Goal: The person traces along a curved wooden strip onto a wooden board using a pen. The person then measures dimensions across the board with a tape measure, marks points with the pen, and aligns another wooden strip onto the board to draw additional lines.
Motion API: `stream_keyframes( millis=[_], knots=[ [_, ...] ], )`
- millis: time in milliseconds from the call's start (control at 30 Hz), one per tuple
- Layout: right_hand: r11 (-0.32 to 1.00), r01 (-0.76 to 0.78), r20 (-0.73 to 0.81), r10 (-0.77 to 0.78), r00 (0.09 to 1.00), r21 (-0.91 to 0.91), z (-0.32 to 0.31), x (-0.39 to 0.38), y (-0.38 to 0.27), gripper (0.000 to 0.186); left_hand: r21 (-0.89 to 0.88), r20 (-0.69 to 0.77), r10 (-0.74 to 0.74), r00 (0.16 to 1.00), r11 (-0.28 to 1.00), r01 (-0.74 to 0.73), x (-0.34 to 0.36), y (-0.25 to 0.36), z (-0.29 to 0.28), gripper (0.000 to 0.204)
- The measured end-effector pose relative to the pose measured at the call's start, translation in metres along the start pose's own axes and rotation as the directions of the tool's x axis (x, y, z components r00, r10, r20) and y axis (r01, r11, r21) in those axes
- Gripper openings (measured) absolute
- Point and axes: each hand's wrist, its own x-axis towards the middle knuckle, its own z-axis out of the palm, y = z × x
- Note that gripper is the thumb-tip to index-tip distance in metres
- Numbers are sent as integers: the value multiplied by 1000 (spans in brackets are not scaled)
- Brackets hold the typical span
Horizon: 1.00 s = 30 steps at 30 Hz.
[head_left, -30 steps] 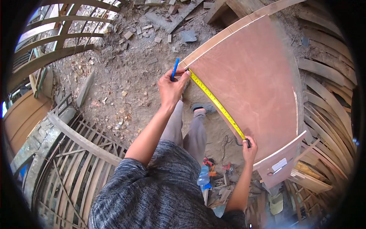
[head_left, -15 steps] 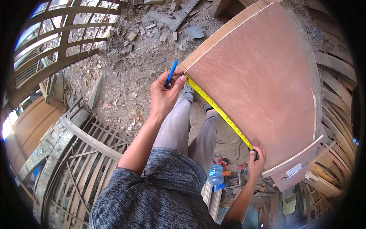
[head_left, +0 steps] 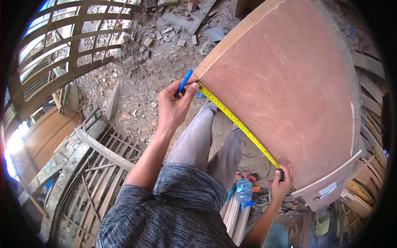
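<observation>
As the yellow blade of the tape measure [head_left: 239, 123] is stretched along the near edge of the reddish-brown panel [head_left: 285, 95], both its ends are held: the free end at twelve o'clock from the middle of the view, the black case [head_left: 282, 175] at four. The free end is pinched between thumb and fingers of the left hand [head_left: 175, 105], in which the blue pen [head_left: 184, 83] is also held; the case is gripped in the right hand [head_left: 281, 189]. Whether the panel is touched along the blade's whole length cannot be told.

The blade is judged to be light and springy, fairly stiff when straight but easily kinked by a sharp bend. It is best taken at the tip, with the case held firmly. The panel, spread from one o'clock to four, would probably be found stiff but awkwardly broad, and is best gripped by its rim.

The blade is marked with fine dark graduations; the panel's face is patterned with swirling grain, and its curved edge toward one o'clock is bordered by a paler wooden strip [head_left: 234, 37].
</observation>
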Motion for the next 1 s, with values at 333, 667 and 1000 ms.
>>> stream_keyframes(
  millis=[333,667,1000],
  knots=[
    [999,13,24,-12,1000,-43,0,0,0,22,45,4,13,1000,999,-14,1,2,1,28],
    [997,24,33,-21,999,-72,-1,0,-2,21,48,8,27,1000,998,-27,1,6,1,28],
    [997,34,23,-33,999,-64,-1,2,-5,22,33,-7,42,999,999,-42,-1,13,2,29]
  ],
)
